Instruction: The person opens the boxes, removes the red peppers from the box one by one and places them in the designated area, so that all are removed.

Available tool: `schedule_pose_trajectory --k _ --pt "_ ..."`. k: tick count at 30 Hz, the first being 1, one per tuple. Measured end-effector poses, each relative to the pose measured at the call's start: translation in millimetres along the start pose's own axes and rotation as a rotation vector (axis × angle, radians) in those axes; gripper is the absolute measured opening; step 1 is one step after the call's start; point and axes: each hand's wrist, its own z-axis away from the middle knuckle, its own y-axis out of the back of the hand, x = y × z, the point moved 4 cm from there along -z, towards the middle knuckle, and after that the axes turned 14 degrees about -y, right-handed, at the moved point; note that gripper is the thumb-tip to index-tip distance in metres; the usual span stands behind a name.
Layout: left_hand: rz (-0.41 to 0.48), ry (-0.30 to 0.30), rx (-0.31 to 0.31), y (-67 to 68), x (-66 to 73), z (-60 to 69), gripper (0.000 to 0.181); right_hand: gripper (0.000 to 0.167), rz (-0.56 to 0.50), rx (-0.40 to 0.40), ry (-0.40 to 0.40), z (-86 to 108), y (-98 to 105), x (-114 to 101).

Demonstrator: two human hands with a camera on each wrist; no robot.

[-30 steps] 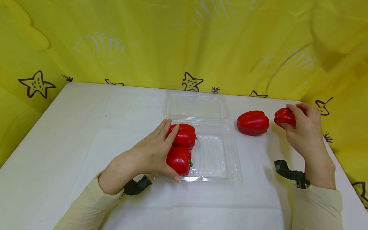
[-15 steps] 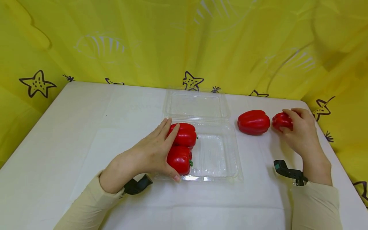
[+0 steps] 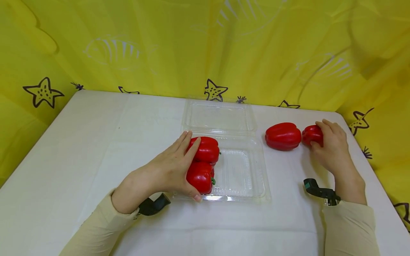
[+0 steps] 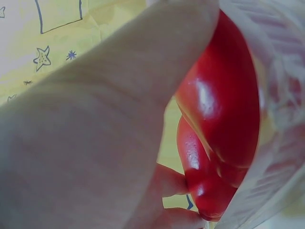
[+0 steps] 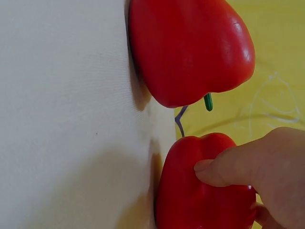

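Pepper (image 3: 312,135) gripped by the right hand (image 3: 331,149), another red pepper (image 3: 283,136) just left of that hand, left hand (image 3: 169,167) laid straight-fingered against two more peppers (image 3: 201,176) in a clear container (image 3: 237,174)

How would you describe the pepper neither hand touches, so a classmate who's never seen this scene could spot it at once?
On the white table, find the open clear container. To its right, outside it, lies a red pepper on its side. It alone is untouched: the left hand touches two peppers inside the container, and the right hand grips the rightmost pepper.
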Motion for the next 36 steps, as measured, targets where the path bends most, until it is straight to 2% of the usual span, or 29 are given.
schedule_pose_trajectory --k 9,14,22,29,36 --pt "0.000 0.004 0.000 -0.8 -0.5 -1.2 0.137 0.065 -0.001 -0.006 0.002 -1.1 0 0" --pt "0.011 0.008 0.000 -1.4 -0.3 -1.4 0.138 0.066 0.039 -0.018 0.001 -2.6 -4 0" --pt "0.014 0.021 0.003 -0.5 -0.1 0.0 0.138 0.076 0.075 -0.038 -0.016 -3.1 -8 1" --pt "0.021 0.011 0.006 -1.8 0.1 0.0 0.137 0.076 0.045 -0.034 -0.049 -1.2 -8 0" --pt "0.065 0.001 0.004 1.9 -3.1 3.9 0.138 0.068 -0.005 0.009 -0.035 3.1 4 -10"
